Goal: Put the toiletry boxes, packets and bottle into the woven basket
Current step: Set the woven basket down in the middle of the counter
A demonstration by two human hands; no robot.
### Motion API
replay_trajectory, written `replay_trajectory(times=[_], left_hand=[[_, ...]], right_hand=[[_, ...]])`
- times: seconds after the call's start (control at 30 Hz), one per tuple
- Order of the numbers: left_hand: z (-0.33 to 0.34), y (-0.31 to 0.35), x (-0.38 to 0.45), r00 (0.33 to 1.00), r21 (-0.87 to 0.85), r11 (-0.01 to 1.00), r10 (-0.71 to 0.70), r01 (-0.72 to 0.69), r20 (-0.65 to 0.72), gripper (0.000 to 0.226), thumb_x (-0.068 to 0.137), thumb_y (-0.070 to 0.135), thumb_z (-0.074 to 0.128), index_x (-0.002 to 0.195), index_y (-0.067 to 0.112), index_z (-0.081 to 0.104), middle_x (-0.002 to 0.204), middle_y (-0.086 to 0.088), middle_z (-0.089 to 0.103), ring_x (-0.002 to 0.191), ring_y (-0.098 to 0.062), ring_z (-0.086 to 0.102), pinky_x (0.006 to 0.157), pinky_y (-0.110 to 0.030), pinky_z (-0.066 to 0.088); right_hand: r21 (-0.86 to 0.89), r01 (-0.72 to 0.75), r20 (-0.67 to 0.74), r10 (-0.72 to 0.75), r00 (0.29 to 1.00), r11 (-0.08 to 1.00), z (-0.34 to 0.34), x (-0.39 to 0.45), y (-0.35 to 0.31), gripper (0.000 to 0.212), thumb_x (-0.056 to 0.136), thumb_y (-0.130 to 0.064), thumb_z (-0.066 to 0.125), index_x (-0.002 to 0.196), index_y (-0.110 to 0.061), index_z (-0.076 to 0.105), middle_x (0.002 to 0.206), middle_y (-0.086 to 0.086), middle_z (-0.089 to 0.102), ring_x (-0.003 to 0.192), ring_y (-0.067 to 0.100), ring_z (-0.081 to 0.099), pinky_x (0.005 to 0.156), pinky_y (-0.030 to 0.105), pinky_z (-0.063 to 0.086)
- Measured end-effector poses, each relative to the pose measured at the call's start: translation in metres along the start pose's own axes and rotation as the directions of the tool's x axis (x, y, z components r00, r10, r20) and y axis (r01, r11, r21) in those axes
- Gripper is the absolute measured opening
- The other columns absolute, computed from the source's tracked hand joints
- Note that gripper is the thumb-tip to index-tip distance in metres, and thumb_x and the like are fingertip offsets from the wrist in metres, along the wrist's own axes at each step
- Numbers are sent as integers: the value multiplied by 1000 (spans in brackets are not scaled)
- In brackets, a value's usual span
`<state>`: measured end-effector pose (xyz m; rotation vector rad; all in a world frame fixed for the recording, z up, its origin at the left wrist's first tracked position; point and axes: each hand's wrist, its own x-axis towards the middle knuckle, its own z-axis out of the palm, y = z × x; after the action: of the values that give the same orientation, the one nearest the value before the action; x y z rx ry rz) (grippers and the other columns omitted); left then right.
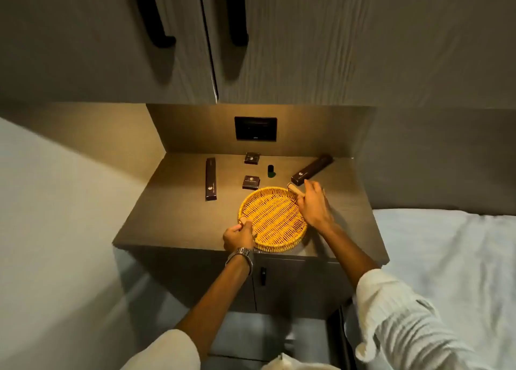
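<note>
A round, shallow woven basket [272,218] lies on the brown counter, with nothing inside it. My left hand [238,237] grips its near-left handle and my right hand [314,203] grips its far-right handle. Behind the basket lie a long dark box [210,179] at the left and another long dark box [311,170] at the right, angled. Two small dark packets [252,158] [251,182] sit between them, one behind the other. A small dark bottle [270,170] stands upright beside the packets.
The counter [173,216] is a recessed niche with walls at its left and back. A black wall panel [255,128] sits on the back wall. Cupboard doors with black handles [156,20] hang above. A white bed [446,244] borders the right side.
</note>
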<state>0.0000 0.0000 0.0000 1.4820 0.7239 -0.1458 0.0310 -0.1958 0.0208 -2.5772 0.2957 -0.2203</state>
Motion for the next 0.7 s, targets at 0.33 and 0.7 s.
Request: replay_trajectory(times=[0.33, 0.7], left_hand=[[-3, 9, 39, 997, -8, 999, 53, -53, 51, 23, 83, 13, 73, 105, 9, 70, 90, -7, 73, 81, -22, 72, 64, -34, 61], [-21, 34, 85, 951, 159, 944, 264, -288, 159, 34, 83, 18, 74, 115, 6, 69, 109, -12, 74, 91, -21, 70, 76, -34, 60]], right_hand=[[371, -214, -9, 234, 972, 904, 18, 1, 16, 33, 97, -3, 55, 130, -4, 60, 117, 12, 70, 93, 11, 61, 63, 8, 49], [592, -304, -20, 390, 921, 747, 33, -45, 12, 46, 87, -6, 71, 131, -5, 59, 120, 12, 70, 88, 8, 66, 70, 13, 56]])
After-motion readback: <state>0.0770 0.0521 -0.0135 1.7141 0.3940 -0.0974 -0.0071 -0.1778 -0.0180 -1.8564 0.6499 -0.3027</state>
